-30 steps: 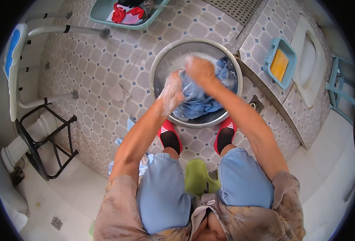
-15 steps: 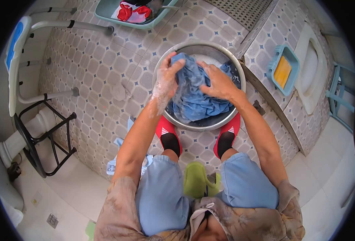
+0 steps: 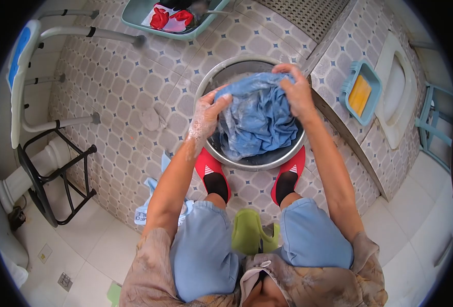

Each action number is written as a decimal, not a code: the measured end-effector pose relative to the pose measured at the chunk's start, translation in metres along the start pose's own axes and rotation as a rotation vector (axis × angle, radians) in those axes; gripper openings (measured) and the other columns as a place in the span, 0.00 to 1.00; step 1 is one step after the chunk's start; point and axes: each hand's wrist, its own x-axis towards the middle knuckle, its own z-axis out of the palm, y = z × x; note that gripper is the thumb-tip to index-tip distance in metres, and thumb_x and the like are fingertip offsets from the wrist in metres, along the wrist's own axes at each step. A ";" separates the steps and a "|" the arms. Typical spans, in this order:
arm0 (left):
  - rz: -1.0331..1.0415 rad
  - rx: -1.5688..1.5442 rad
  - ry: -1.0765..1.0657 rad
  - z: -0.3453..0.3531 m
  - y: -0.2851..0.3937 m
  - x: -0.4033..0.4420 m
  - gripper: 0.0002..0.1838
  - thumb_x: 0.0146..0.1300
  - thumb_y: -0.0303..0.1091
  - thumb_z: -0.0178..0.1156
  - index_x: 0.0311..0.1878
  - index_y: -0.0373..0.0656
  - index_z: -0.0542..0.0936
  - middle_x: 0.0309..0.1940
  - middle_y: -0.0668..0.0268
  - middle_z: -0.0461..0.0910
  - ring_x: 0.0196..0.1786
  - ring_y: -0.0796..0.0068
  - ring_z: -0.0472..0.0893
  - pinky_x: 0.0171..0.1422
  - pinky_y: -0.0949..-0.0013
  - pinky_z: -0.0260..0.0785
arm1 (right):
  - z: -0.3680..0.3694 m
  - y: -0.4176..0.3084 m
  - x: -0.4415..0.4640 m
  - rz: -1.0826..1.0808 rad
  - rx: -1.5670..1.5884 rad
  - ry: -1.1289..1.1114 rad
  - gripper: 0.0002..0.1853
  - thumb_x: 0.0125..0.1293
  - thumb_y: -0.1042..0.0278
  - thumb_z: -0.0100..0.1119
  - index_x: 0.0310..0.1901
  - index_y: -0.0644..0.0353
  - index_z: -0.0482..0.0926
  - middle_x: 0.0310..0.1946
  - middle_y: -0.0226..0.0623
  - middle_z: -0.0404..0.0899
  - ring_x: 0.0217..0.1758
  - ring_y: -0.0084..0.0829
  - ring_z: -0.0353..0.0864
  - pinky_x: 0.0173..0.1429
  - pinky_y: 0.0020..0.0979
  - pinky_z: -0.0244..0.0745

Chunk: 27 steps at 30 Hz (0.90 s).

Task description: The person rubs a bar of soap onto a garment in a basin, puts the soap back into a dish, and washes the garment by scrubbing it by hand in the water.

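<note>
A wet blue cloth (image 3: pixel 259 117) with suds on it is spread over the round metal basin (image 3: pixel 252 166), its upper edge raised. My left hand (image 3: pixel 206 112), coated in foam, grips the cloth's upper left corner between thumb and fingers. At the upper right, my right hand (image 3: pixel 297 92) pinches the cloth near the basin's rim. Most of the basin's inside is hidden under the cloth.
A teal tub (image 3: pixel 185 36) with red, white and black items stands at the top. A blue basket (image 3: pixel 375 84) holding something yellow rests on the raised tiled step at right. A black-framed stool (image 3: pixel 57 176) and a shower chair (image 3: pixel 21 82) are at left. My feet touch the basin's near side.
My hands have gone from rubbing the bunched cloth to holding it apart. My right hand has moved right and up, and the cloth is now spread wider between both hands.
</note>
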 end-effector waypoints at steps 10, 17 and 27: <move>-0.368 -0.731 0.286 0.043 0.006 -0.020 0.16 0.69 0.49 0.54 0.51 0.49 0.78 0.43 0.61 0.82 0.44 0.70 0.83 0.44 0.65 0.78 | 0.104 -0.007 -0.032 -0.564 -0.728 -0.273 0.07 0.59 0.61 0.58 0.34 0.53 0.80 0.31 0.40 0.81 0.37 0.41 0.83 0.36 0.40 0.80; -0.300 -0.526 0.349 0.058 0.018 0.003 0.11 0.69 0.36 0.51 0.49 0.45 0.78 0.44 0.64 0.81 0.44 0.68 0.82 0.48 0.66 0.77 | 0.109 -0.026 -0.052 -0.462 -1.054 -0.282 0.08 0.61 0.61 0.54 0.34 0.54 0.79 0.25 0.42 0.80 0.29 0.45 0.83 0.33 0.42 0.79; -0.217 -0.466 0.422 0.058 -0.021 0.002 0.08 0.67 0.34 0.52 0.43 0.44 0.79 0.39 0.65 0.81 0.42 0.67 0.82 0.45 0.62 0.76 | 0.087 0.001 -0.033 -0.338 -0.983 -0.148 0.06 0.61 0.62 0.55 0.33 0.54 0.78 0.24 0.42 0.80 0.30 0.44 0.83 0.32 0.43 0.78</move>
